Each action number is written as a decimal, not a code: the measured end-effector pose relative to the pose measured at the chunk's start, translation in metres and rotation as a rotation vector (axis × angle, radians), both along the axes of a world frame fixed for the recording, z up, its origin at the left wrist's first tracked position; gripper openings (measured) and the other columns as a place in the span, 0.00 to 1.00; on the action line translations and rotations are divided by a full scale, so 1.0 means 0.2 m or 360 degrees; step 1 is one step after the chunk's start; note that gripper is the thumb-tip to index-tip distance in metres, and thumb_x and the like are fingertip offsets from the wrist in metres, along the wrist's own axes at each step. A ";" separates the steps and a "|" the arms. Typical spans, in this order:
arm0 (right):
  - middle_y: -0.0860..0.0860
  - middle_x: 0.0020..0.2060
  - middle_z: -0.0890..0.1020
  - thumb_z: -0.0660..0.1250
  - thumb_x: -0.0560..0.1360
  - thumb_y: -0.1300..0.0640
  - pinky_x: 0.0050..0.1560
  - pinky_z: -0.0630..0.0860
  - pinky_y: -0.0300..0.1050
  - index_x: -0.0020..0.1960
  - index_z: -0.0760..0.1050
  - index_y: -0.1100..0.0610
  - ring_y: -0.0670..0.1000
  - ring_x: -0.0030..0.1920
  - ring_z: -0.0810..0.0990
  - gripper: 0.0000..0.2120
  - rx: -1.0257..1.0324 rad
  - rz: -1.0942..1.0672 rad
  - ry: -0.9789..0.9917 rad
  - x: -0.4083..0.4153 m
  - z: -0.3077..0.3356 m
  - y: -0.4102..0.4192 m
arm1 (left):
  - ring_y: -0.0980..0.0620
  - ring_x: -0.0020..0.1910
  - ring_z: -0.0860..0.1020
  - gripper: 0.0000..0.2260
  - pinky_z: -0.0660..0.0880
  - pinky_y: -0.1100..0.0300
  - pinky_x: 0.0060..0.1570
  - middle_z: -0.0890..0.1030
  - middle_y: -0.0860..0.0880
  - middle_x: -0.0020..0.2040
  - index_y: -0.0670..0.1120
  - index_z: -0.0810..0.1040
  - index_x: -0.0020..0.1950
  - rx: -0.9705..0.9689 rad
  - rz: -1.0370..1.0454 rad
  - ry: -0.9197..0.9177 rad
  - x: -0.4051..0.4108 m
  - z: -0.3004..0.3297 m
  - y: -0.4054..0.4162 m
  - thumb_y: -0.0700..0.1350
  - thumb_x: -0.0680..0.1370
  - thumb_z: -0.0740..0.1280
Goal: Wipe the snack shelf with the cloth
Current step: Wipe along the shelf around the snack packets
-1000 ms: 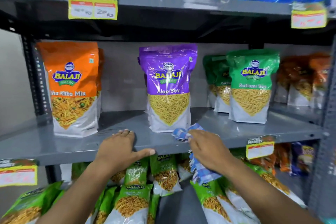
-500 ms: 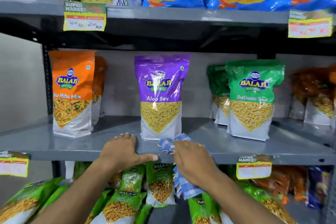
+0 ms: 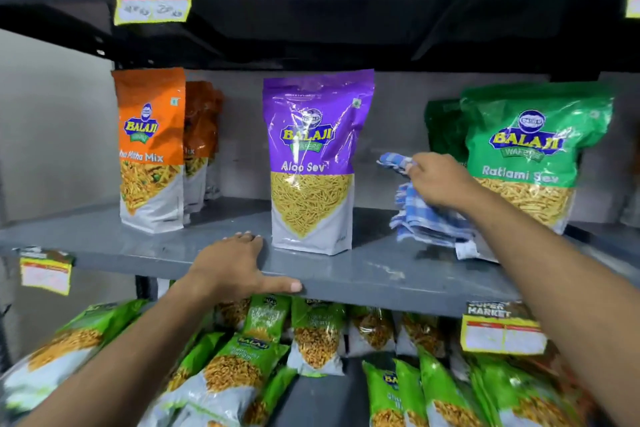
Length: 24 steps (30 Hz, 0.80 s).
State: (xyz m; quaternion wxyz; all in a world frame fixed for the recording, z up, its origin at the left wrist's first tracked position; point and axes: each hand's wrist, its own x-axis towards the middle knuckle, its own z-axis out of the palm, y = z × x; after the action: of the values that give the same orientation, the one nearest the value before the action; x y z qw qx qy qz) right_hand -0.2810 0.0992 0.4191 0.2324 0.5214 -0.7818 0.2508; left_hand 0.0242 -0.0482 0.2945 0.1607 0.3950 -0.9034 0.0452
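Your right hand [image 3: 439, 180] clutches the blue checked cloth [image 3: 424, 215] above the grey metal shelf [image 3: 363, 274]; your flat, open left hand [image 3: 235, 267] presses its front edge.

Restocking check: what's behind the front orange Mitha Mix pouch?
Behind the orange Mitha Mix pouch stand more orange pouches, at least one, partly showing at its right edge. The front pouch hides their count.
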 end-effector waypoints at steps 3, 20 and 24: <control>0.63 0.54 0.79 0.56 0.77 0.56 0.46 0.73 0.50 0.52 0.74 0.59 0.63 0.52 0.78 0.10 0.0137 -0.0191 0.0077 -0.10 -0.03 -0.15 | 0.49 0.58 0.75 0.52 0.74 0.49 0.51 0.76 0.54 0.58 0.52 0.73 0.58 -0.0033 -0.0005 0.0031 0.00 -0.02 -0.02 0.90 0.52 0.50; 0.58 0.68 0.69 0.44 0.81 0.45 0.67 0.65 0.53 0.66 0.66 0.43 0.59 0.64 0.70 0.19 0.1083 -0.0120 -0.0164 -0.43 -0.35 -0.57 | 0.49 0.75 0.66 0.65 0.67 0.48 0.69 0.67 0.50 0.78 0.50 0.68 0.74 -0.0101 0.0045 0.0020 0.00 -0.03 -0.02 0.90 0.50 0.45; 0.58 0.69 0.65 0.41 0.80 0.43 0.69 0.61 0.57 0.63 0.65 0.43 0.60 0.68 0.65 0.19 0.1061 -0.0087 -0.0255 -0.45 -0.38 -0.58 | 0.51 0.76 0.64 0.65 0.66 0.50 0.71 0.65 0.52 0.79 0.51 0.67 0.76 -0.0125 0.0052 0.0017 0.01 -0.04 -0.01 0.90 0.49 0.45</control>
State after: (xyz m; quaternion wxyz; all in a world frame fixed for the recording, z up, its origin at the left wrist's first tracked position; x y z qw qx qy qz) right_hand -0.3719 -0.0167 0.3440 -0.0062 0.5263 -0.8502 0.0154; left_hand 0.0271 -0.0503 0.2856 0.1802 0.4034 -0.8934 0.0812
